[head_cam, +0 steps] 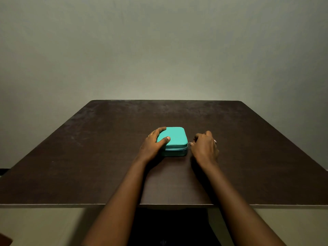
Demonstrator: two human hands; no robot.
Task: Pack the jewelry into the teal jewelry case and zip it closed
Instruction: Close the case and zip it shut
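Observation:
The teal jewelry case point(176, 137) lies flat with its lid down in the middle of the dark table point(248, 157). My left hand point(153, 145) grips its left side, with the thumb on the lid and the fingers curled round the far left corner. My right hand point(204, 147) is just right of the case and pinches the small metal zipper pull point(189, 143) at the case's right front corner. The zip line along the front edge looks shut. No loose jewelry shows on the table; rings sit on fingers of both hands.
The table reaches to a plain wall at the back, and its front edge point(71, 204) runs below my forearms. A dark brown object point(5, 240) shows at the bottom left corner, off the table.

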